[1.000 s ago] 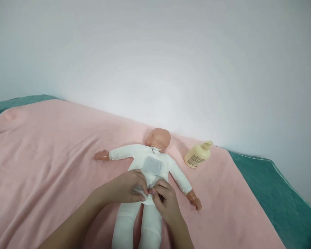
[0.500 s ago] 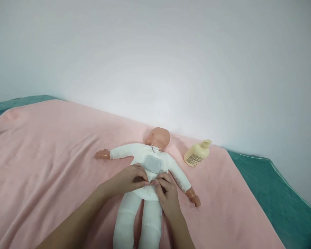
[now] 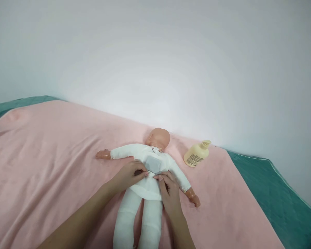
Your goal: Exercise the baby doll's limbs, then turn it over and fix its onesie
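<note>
A baby doll with a white cloth body lies stretched out, its smooth bare head toward the wall and its arms spread. A grey rectangular panel sits on its upper torso. Just below the panel, my left hand pinches the white cloth from the left, thumb against fingers. From the other side my right hand pinches the same cloth, its fingertips a small gap from the left ones. The exact bit of cloth between the fingertips is partly hidden.
To the right of the doll's head stands a pale yellow pump bottle with a printed label. Everything rests on a pink blanket with folds at left. Green bedding shows at both sides. A plain pale wall rises behind.
Both hands have shifted slightly up toward the grey panel. Their fingertips, which were together over the cloth, are now a little apart. The doll and bottle stay in place.
</note>
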Tool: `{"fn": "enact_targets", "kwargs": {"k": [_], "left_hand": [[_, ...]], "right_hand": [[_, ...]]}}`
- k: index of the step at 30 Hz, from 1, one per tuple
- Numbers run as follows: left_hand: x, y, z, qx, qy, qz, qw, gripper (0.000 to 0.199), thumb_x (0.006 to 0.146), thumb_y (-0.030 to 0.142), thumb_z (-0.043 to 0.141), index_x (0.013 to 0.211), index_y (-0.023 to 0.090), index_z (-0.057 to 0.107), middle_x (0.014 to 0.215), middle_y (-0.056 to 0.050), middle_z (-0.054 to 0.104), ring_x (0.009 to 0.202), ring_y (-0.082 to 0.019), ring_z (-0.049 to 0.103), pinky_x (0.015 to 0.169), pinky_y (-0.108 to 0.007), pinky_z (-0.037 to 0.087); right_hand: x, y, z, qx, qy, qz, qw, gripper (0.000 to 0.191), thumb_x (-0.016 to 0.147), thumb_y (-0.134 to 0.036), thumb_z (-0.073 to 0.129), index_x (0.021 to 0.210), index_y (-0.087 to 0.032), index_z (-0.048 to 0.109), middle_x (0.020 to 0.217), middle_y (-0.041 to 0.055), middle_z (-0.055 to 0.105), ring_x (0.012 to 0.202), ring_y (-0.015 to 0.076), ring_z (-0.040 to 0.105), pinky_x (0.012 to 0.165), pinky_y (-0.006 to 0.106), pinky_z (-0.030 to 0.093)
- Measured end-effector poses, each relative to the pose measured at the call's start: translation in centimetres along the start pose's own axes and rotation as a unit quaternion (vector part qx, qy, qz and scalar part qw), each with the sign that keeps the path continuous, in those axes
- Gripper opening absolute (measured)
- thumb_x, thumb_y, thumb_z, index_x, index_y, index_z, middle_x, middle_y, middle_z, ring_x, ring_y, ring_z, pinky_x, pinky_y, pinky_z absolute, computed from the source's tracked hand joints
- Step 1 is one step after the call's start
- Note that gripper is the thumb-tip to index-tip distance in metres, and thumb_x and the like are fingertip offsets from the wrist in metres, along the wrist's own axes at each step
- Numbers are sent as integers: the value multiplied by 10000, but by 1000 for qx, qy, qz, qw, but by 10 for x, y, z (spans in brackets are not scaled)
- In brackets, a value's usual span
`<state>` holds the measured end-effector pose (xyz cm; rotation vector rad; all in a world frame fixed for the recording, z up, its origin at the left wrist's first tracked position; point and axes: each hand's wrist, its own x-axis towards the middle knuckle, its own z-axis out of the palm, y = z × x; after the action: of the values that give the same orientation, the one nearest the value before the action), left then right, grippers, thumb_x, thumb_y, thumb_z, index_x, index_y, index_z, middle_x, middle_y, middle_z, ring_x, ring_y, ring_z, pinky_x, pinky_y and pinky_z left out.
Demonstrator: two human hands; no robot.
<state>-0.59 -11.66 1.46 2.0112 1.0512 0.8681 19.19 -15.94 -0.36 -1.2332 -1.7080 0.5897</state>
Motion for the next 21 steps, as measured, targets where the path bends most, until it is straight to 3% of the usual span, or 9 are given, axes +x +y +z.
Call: {"fn": "enact_targets", "kwargs": {"k": [7,15,21], "left_hand": [[-2,7,2,-21,64,10,998,239,896,283,481,772,179,656,808,-22,674,796,-196,581,722,-300,431],[-1,7,-1,6,40,10,999,230,883,263,480,773,176,662,800,-14,678,779,-195,592,719,-285,425],[12,5,-15,-23,94,-10,995,240,876,341,496,781,182,649,803,-16,681,786,-195,596,709,-278,439]], "right_hand": [[-2,-4,0,1,40,-10,999,272,975,-304,413,983,-231,675,985,47,621,977,206,554,880,356,425],[-1,-2,-1,5,15,6,1000,290,979,-328,418,944,-225,687,975,44,623,945,197,570,854,335,426],[17,-8,-9,34,86,12,996,317,975,-355,398,944,-202,673,959,53,646,945,200,588,833,313,431]]}}
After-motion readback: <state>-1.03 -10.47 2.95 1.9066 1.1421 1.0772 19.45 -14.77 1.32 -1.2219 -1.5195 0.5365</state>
